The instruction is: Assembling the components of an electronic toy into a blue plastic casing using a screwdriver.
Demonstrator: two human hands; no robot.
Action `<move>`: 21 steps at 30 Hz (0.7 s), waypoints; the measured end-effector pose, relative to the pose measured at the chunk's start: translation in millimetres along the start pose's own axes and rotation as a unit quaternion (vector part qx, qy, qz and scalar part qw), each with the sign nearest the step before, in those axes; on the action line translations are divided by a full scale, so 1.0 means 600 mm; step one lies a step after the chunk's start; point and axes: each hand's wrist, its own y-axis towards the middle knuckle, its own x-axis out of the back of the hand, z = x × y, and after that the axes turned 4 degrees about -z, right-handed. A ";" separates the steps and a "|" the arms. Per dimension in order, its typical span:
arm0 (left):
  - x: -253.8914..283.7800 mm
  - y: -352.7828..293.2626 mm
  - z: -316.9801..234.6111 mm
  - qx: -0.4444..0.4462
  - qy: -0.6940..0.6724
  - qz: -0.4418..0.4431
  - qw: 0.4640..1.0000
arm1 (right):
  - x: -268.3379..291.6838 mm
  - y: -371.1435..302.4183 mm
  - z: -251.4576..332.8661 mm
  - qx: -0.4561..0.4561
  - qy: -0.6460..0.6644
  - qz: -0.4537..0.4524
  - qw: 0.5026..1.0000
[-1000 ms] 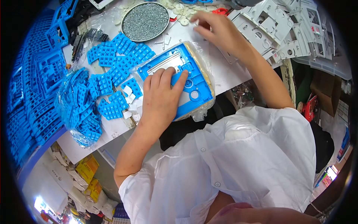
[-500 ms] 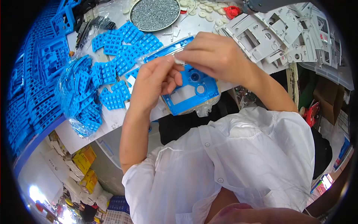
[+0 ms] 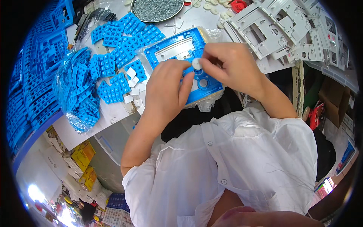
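A blue plastic casing (image 3: 211,87) with a rectangular window and round holes lies on the table in front of me, on clear plastic wrapping. Over its round holes, my right hand (image 3: 230,68) pinches a small white disc (image 3: 197,63) between thumb and fingers, tilted up on its edge. My left hand (image 3: 168,85) is above the near left side of the casing, thumb and forefinger apart with nothing visible between them. Its other fingers are mostly hidden, and I cannot tell whether they touch the casing.
Blue keypad pieces (image 3: 113,36) spread to the left, beside a plastic bag of more (image 3: 79,90) and stacked blue frames (image 3: 34,75). A round tray of small metal parts (image 3: 157,19) stands at the back. White panels (image 3: 272,28) pile up at right; pale discs (image 3: 214,10) lie behind.
My hands have moved apart, the left one lower. The white disc, between both hands before, is now in my right hand over the casing. The view has shifted slightly.
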 end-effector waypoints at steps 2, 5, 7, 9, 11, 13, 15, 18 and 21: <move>-0.009 -0.015 0.015 -0.072 0.059 -0.005 0.996 | -0.012 -0.017 -0.004 0.004 -0.075 0.027 0.997; -0.020 -0.031 0.030 -0.083 0.095 0.018 0.992 | -0.044 -0.036 -0.007 0.010 -0.150 0.030 0.988; -0.021 -0.036 0.032 -0.085 0.089 0.019 0.992 | -0.050 -0.037 -0.002 0.003 -0.168 0.021 0.986; -0.022 -0.038 0.034 -0.094 0.098 0.026 0.990 | -0.055 -0.039 0.001 -0.003 -0.178 0.015 0.984; -0.023 -0.036 0.033 -0.101 0.111 0.031 0.988 | -0.058 -0.042 -0.001 -0.006 -0.185 0.012 0.983; -0.022 -0.034 0.029 -0.105 0.130 0.037 0.985 | -0.059 -0.041 -0.002 -0.010 -0.178 0.013 0.984; -0.021 -0.033 0.027 -0.103 0.145 0.049 0.983 | -0.060 -0.041 -0.005 -0.016 -0.171 0.014 0.985; -0.016 -0.030 0.024 -0.106 0.164 0.067 0.978 | -0.059 -0.038 -0.008 -0.024 -0.159 0.020 0.987; -0.016 -0.030 0.023 -0.117 0.185 0.084 0.972 | -0.054 -0.036 -0.005 -0.035 -0.153 0.033 0.987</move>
